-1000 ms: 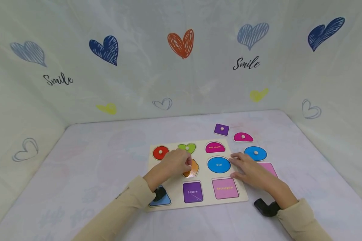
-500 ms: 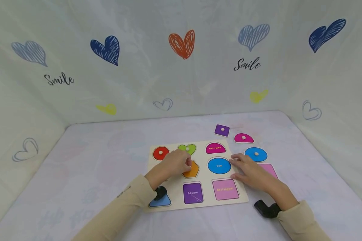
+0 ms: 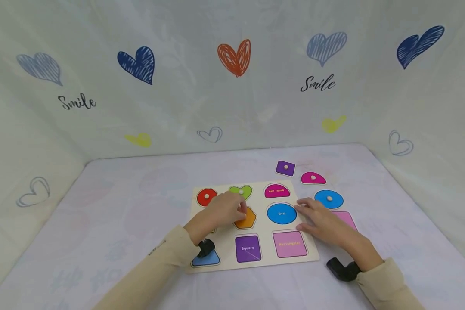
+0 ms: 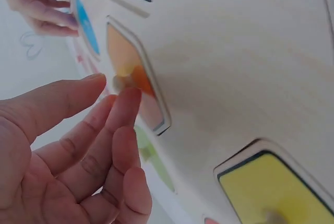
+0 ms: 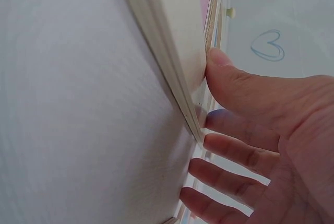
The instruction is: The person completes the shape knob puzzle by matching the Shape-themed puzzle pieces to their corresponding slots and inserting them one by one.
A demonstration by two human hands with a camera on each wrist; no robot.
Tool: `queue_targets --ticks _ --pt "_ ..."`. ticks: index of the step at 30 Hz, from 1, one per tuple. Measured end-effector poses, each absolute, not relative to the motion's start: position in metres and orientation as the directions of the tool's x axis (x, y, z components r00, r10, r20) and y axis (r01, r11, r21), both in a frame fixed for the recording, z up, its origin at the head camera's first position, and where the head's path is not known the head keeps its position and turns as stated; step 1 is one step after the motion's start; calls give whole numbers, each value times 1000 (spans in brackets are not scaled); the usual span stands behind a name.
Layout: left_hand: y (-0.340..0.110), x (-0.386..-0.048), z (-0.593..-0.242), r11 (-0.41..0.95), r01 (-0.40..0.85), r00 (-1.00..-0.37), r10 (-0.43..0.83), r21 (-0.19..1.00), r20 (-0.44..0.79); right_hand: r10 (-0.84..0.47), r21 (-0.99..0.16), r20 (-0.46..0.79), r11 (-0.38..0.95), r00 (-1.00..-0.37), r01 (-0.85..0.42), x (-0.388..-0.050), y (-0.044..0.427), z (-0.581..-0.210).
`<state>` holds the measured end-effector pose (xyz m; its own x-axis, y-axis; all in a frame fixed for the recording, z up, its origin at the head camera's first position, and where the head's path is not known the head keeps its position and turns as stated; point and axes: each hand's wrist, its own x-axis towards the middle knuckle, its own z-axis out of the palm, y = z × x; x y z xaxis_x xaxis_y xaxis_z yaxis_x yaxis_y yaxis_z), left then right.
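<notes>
In the head view, a pale wooden puzzle board (image 3: 261, 228) lies on the table. My left hand (image 3: 222, 211) hovers over the orange hexagon piece (image 3: 245, 219), which sits flat in its recess. In the left wrist view, thumb and fingers (image 4: 128, 106) surround the hexagon's knob (image 4: 122, 82), with a small gap between thumb and knob. My right hand (image 3: 321, 219) rests at the board's right edge, thumb and nearly straight fingers touching it. Red circle (image 3: 206, 197), green heart (image 3: 241, 192) and blue triangle (image 3: 207, 259) pieces fill recesses. A yellow piece (image 4: 274, 187) is mostly hidden from the head camera.
Right of the board lie loose knobbed pieces: a purple square (image 3: 285, 168), a magenta half round (image 3: 313, 178), a blue oval (image 3: 329, 199) and a pink rectangle (image 3: 345, 218), partly covered by my right hand. A white curtain with printed hearts (image 3: 234, 58) stands behind the table.
The glare on the orange hexagon is gone since one second ago, and it now looks flat. My left thumb has parted slightly from the fingers. My right hand stays put.
</notes>
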<state>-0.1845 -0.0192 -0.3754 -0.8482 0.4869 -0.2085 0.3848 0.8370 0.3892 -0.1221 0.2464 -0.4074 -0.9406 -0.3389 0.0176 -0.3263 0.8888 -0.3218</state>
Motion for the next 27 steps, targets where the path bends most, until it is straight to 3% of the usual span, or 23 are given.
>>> queue_targets --ticks 8,27 --pt "-46 -175 -360 822 352 -873 461 448 -160 -348 -315 12 889 -938 -334 -121 245 -406" --pt "-117 -122 -350 846 176 -967 243 504 -71 -344 -300 2 896 -939 -328 -123 244 -403"
